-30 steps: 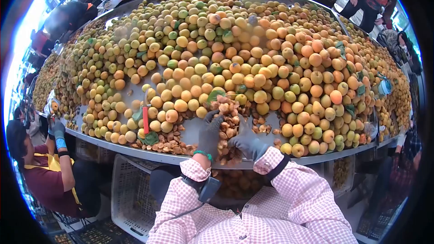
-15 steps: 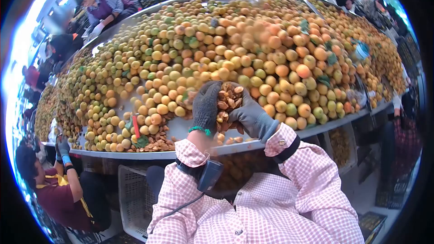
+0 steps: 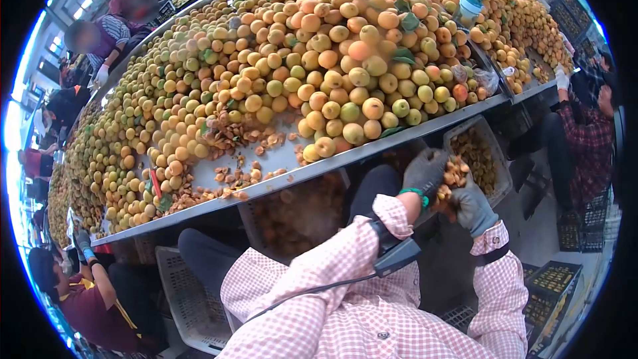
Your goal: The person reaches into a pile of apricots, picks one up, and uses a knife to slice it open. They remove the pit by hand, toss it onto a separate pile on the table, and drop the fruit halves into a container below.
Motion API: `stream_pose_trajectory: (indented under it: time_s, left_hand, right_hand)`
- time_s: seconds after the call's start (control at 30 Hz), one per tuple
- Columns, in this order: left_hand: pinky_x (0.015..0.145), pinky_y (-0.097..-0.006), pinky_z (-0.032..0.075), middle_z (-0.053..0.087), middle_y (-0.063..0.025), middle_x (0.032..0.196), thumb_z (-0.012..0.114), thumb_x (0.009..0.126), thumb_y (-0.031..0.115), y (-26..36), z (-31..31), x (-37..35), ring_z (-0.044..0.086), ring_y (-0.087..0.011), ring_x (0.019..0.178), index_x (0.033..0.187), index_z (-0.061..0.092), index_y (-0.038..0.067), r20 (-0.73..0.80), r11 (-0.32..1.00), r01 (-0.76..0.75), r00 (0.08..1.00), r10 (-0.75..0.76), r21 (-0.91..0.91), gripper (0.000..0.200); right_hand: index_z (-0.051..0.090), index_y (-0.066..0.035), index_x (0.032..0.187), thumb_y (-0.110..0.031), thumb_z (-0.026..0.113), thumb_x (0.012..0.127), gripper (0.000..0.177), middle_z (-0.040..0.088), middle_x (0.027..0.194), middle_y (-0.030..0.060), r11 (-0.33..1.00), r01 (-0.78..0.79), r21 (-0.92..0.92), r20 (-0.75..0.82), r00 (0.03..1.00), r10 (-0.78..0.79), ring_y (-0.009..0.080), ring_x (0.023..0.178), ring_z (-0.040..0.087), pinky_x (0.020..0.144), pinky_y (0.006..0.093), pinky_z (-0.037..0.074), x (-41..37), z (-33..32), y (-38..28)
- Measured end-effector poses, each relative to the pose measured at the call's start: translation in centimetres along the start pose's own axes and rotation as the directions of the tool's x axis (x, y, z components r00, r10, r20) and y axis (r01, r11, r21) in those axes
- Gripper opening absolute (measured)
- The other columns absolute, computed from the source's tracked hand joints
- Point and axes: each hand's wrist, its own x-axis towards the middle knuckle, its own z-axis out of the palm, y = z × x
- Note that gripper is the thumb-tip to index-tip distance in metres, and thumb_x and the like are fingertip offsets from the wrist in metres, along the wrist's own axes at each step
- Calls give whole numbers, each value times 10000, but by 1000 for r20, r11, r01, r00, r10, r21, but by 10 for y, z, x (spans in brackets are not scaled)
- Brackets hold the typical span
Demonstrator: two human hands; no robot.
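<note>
My gloved left hand (image 3: 425,171) and gloved right hand (image 3: 473,207) are cupped together around a heap of brown-orange pieces (image 3: 454,174). Both are past the table's front edge, beside a pale crate (image 3: 510,183) that holds similar yellowish pieces. Round yellow, green and orange fruits (image 3: 332,80) cover much of the metal table (image 3: 266,165). Loose brown pieces (image 3: 229,134) lie near its front edge. A red-handled tool (image 3: 155,184) rests among the fruits at the left.
An empty-looking pale crate (image 3: 193,299) stands below the table at the left. A blue cup (image 3: 470,6) sits on the fruits. Other people work around the table, one in maroon (image 3: 86,309) at the left and one in plaid (image 3: 585,143) at the right.
My two hands have moved right and off the table, carrying the brown pieces to beside the right crate. The view has turned to the right.
</note>
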Motion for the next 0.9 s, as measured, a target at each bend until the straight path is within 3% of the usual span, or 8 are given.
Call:
stream_pose_trajectory:
  time_s: [0.23,0.27,0.37,0.5,0.53,0.57,0.67,0.9]
  left_hand:
    - [969,-359,423,530,-216,1303,598,852,445,-26,25,-4,519,-344,1196,1401,392,56,77,832,539,842,-534,-132,704]
    - [968,-346,424,527,-199,1311,613,853,416,-19,18,-7,531,-321,1176,1407,382,56,19,911,411,912,-410,-22,700]
    - [873,-357,489,615,-197,1171,621,839,395,-30,-12,-7,620,-323,1033,1399,382,52,-172,977,-181,965,198,109,698]
    - [937,-362,470,553,-197,1260,709,753,60,60,-123,-100,559,-279,1149,1327,468,21,-516,940,-338,798,312,44,624]
    - [973,-375,448,543,-213,1267,747,703,57,46,-171,-120,546,-327,1167,1279,506,12,-566,877,-278,679,468,393,626]
    - [954,-399,461,544,-220,1262,784,655,84,37,-217,-136,544,-353,1167,1243,524,3,-336,440,-156,443,831,884,647]
    - [1004,-449,408,517,-216,1299,762,727,220,24,-282,-184,504,-388,1201,1272,506,12,-301,321,43,483,822,946,637]
    - [1028,-436,383,474,-203,1355,715,770,307,-20,-353,-149,455,-399,1243,1390,400,87,-404,391,198,721,563,899,729]
  right_hand:
    - [250,-185,1428,18,497,830,678,571,1148,155,823,-511,-249,-333,843,422,288,794,651,652,440,554,90,-210,131]
    - [290,-194,1424,-130,494,898,567,601,1082,143,963,-117,-243,-453,892,-6,317,869,637,751,456,529,128,-232,198]
    - [349,-175,1392,-84,516,868,558,611,1068,148,850,0,-527,-338,918,-209,301,888,640,766,427,530,151,-257,256]
    - [466,-137,1328,8,561,806,550,629,1040,157,387,230,-893,-10,850,-527,268,925,645,796,369,532,158,-260,304]
    - [466,-137,1328,8,561,806,550,629,1040,157,390,234,-891,-4,854,-521,268,925,645,796,369,532,158,-253,303]
    - [505,-113,1273,17,546,804,489,632,1038,145,624,214,-752,-195,832,-520,253,912,639,786,351,528,155,-240,292]
    - [622,-43,1107,45,503,796,345,639,1030,109,970,240,-40,-650,731,-208,205,872,622,756,299,514,117,-182,223]
    - [616,-68,1014,10,531,869,186,611,910,25,656,524,-543,-200,678,-707,99,800,573,687,210,465,37,112,3]
